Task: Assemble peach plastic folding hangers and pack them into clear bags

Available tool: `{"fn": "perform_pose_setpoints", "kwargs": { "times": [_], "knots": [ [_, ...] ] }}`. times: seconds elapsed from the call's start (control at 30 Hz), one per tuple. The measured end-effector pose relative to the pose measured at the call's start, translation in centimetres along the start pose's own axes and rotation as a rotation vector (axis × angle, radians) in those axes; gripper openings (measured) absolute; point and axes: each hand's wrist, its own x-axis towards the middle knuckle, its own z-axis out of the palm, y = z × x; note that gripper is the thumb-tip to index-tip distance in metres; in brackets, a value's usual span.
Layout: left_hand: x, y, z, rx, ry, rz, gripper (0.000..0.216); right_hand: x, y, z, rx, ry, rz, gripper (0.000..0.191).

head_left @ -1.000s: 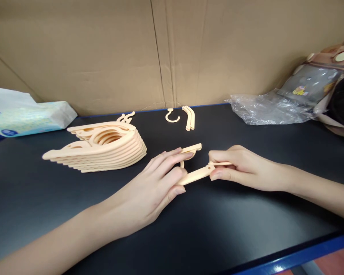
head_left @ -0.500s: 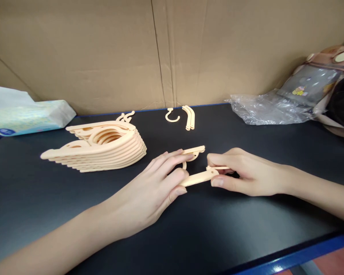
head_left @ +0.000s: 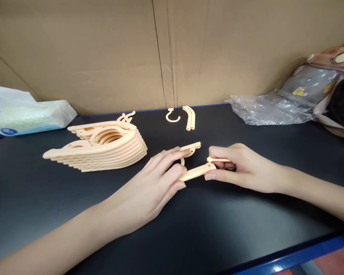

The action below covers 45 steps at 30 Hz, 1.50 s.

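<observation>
A cream plastic folding hanger (head_left: 196,173) is in the grip of my left hand (head_left: 156,185), whose fingers and thumb wrap round it and hide its middle. Two of its arms stick out to the right, the nearer one with a small hole at its end. My right hand (head_left: 246,168) pinches a thin cream plastic strip (head_left: 220,160) with a small knob at its tip. That knob sits at or just above the nearer arm's holed end; whether it is inserted I cannot tell. My right thumb is at that same end.
A stack of folded cream hangers (head_left: 111,152) lies at left, with loose hooks (head_left: 128,117) behind it. Farther back are a single hook (head_left: 172,116) and curved strips (head_left: 190,118). A tissue pack (head_left: 37,116), clear plastic bag (head_left: 263,109) and bottle (head_left: 309,84) stand near the cardboard wall (head_left: 109,53).
Both hands have shifted slightly away from me with the hanger and strip. The strip's knob now shows more plainly above the hanger arm's end.
</observation>
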Motion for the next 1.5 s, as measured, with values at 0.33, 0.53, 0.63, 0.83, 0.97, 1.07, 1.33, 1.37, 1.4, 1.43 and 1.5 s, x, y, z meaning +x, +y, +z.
{"fn": "perform_pose_setpoints", "kwargs": {
  "times": [0.33,0.53,0.63,0.83,0.97,1.07,1.33,1.37,1.4,1.43,1.5],
  "knots": [
    [-0.07,-0.12,-0.08,0.020,-0.003,0.013,0.015,0.01,-0.08,0.12,-0.007,-0.040,0.032,0.037],
    [-0.03,0.00,0.02,0.037,-0.035,-0.005,0.016,-0.15,-0.25,-0.03,-0.231,-0.042,0.019,0.038],
    [0.02,0.00,0.00,0.026,-0.035,0.004,0.015,-0.31,-0.21,-0.01,-0.354,-0.032,0.002,0.038],
    [0.08,0.02,-0.10,0.012,-0.022,0.016,0.013,-0.34,-0.21,0.03,-0.512,-0.010,-0.046,0.042],
    [0.06,0.05,-0.20,0.029,-0.041,0.012,0.015,-0.27,-0.28,0.05,-0.608,0.017,-0.095,0.042],
    [0.12,0.02,-0.25,0.030,-0.040,0.021,0.016,-0.33,-0.33,0.06,-0.679,0.044,-0.128,0.044],
    [-0.02,0.09,-0.24,0.026,-0.028,0.034,0.015,-0.47,-0.49,-0.01,-0.884,0.095,-0.248,0.046],
    [-0.02,0.10,-0.24,0.019,-0.029,0.032,0.014,-0.47,-0.54,-0.03,-0.902,0.101,-0.260,0.047],
    [0.00,0.10,-0.24,0.012,-0.029,0.030,0.014,-0.47,-0.60,-0.06,-0.917,0.106,-0.270,0.047],
    [0.03,0.09,-0.23,0.007,-0.027,0.029,0.014,-0.47,-0.66,-0.09,-0.931,0.111,-0.277,0.046],
    [0.09,0.06,-0.21,0.002,-0.020,0.034,0.014,-0.49,-0.78,-0.16,-0.954,0.125,-0.293,0.045]
  ]
}}
